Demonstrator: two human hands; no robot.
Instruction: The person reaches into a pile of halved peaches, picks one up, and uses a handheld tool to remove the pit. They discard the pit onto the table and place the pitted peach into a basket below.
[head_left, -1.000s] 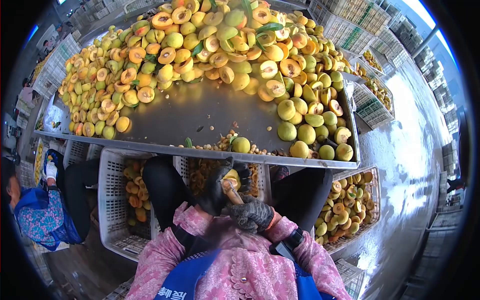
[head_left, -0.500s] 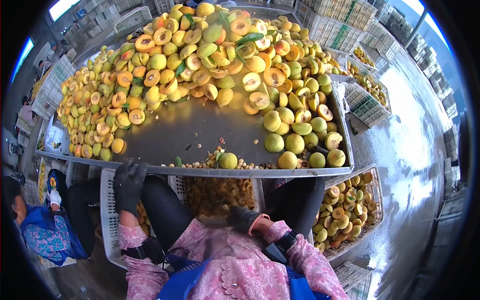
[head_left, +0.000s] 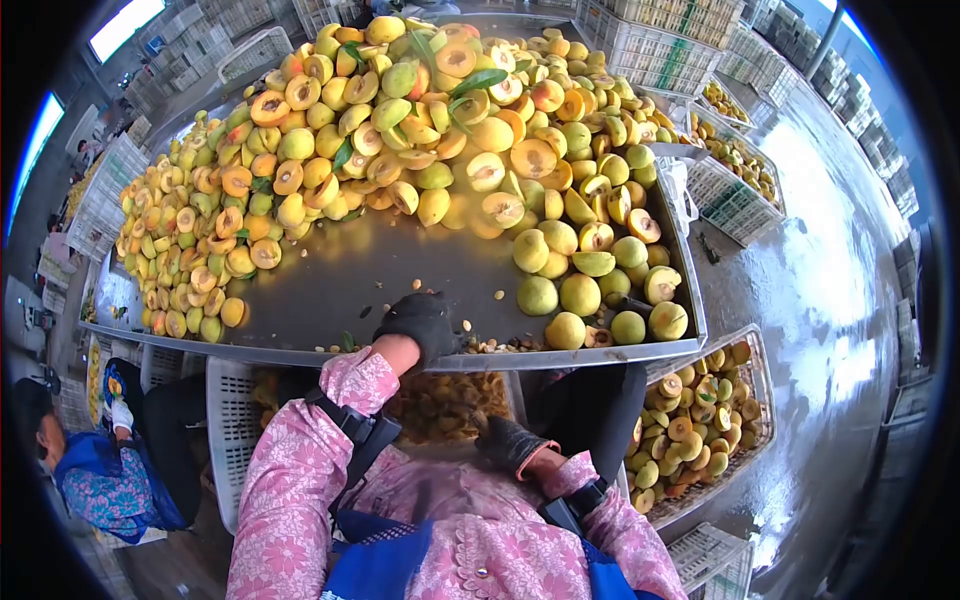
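My left hand point(head_left: 420, 325), in a black glove, is over the front edge of the metal table point(head_left: 330, 265). Its fingers curl inward, and anything inside them is hidden. Beside it lie small pits point(head_left: 475, 343) strewn along the rim. My right hand point(head_left: 512, 445), also gloved, is low near my lap, beside a crate of brown scraps point(head_left: 450, 400). Its fingers look closed, and I cannot make out what they hold. Halved yellow peaches point(head_left: 400, 130) form a large heap at the back and left. Whole and cut peaches point(head_left: 580, 294) are on the right.
A crate of peach pieces point(head_left: 690, 430) stands at my right, and a white crate point(head_left: 232, 440) at my left knee. Filled crates point(head_left: 740, 195) stand beyond the table's right side. At far left sits another person point(head_left: 110, 475). The floor point(head_left: 830, 330) looks wet.
My left hand has moved right and forward from beside the left crate to the table's front edge. The lone peach there is out of sight. My right hand has shifted slightly.
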